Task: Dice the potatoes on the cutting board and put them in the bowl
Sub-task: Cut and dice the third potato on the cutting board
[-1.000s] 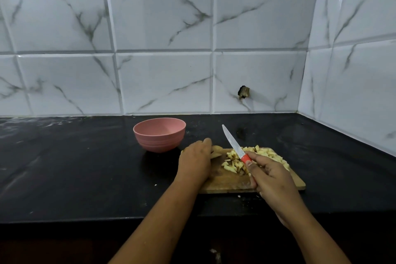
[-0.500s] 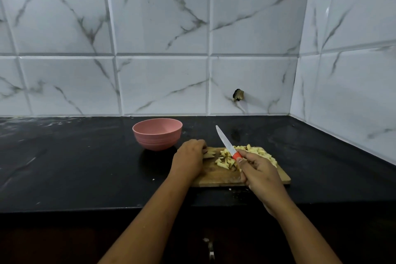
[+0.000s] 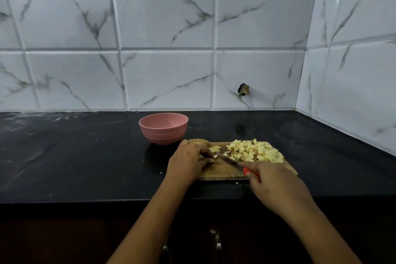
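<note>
knife point(image 3: 229, 159) lowered; l fingers point(image 3: 206, 154) cover potato point(image 3: 215, 156) (mostly)

Black counter point(image 3: 64, 156) extends left and right of the fingers point(image 3: 206, 155); marbled tiles point(image 3: 167, 17) stand beyond them (one has a dark hole point(image 3: 243, 89)).

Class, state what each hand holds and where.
Right hand grips the red-handled steel knife by its handle; left hand pinches a pale potato piece, part unclear.

Bare left hand point(image 3: 189, 162), bare right hand point(image 3: 278, 188), bare forearms point(image 3: 150, 221).
</note>
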Demonstrator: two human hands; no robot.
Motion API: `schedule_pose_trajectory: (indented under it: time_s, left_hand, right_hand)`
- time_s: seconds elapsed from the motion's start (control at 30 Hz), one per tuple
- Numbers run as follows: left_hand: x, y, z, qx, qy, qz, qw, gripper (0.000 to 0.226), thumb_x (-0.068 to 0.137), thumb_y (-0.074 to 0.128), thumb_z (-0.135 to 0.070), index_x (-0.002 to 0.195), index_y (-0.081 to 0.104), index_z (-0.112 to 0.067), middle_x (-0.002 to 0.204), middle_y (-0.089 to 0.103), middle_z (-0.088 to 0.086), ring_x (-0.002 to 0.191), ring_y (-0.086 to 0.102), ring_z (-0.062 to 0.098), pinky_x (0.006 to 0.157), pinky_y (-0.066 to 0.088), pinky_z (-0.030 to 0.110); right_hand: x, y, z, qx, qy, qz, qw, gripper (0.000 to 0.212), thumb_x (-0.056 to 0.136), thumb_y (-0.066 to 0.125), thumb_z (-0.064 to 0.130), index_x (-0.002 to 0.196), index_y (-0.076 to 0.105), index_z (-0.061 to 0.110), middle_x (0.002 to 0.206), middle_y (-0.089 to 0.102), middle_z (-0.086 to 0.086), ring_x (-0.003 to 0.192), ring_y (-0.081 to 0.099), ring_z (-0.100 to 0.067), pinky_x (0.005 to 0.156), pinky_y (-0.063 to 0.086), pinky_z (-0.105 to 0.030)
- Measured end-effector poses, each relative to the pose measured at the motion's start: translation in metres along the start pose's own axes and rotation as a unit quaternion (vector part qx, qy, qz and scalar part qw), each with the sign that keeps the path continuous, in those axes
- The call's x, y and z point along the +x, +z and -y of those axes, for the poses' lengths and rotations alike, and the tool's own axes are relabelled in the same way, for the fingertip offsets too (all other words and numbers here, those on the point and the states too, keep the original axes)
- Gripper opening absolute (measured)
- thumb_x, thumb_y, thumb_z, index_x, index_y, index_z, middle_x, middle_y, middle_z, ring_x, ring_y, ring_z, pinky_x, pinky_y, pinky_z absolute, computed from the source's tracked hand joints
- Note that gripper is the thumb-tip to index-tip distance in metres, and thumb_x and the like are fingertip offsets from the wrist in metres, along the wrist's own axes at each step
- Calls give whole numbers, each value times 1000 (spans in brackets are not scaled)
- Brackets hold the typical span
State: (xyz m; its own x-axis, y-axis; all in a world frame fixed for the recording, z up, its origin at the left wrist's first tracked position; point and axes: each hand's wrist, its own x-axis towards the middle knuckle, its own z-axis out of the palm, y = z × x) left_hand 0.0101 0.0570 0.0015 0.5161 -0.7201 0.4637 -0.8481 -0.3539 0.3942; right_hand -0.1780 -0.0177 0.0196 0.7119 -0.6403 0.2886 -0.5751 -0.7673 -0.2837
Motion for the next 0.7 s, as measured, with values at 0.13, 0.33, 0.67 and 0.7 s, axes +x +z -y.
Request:
schedule_pose_trajectory:
  time_s: [0.13, 0.33, 0.67, 0.7]
  left_hand:
    - [1, 4, 4, -24, -2, 11, 1000, 14, 85, 68, -35, 98, 72, -32, 82, 43, -20, 102, 43, 7, 80, 41, 24]
    - [5, 9, 8, -42, 10, -6, 999, 20, 86, 66, -38, 104, 66, -29, 101, 60, -17, 100, 46, 8, 80, 41, 23]
    - [6, 7, 3, -16, -14, 12, 1000, 17, 88, 64, -39, 102, 70, -32, 81, 49, -16, 97, 52, 8, 72, 39, 22]
    - [6, 6, 2, -20, -15, 14, 1000, 15, 88, 64, -37, 101, 70, -32, 80, 49, -16, 96, 53, 9, 72, 40, 22]
  right_hand:
    - [10, 4, -1, -28, 24, -23, 999, 38, 101, 38, 35, 137, 48, 42, 101, 63, 10, 71, 50, -4, 56, 40, -20]
    - [8, 6, 3, -16, 4, -17, 1000, 38, 101, 38, 36, 138, 45, 44, 99, 63, 12, 63, 47, 1, 47, 33, -17]
    - [4, -10, 0, 2, -6, -10, 1000, 37, 99, 42, 41, 134, 46, 51, 113, 64, 12, 86, 61, -7, 73, 53, -26]
    - [5, -10, 0, -6, -5, -18, 1000, 37, 100, 41, 40, 134, 45, 52, 112, 65, 12, 84, 61, -7, 71, 53, -25]
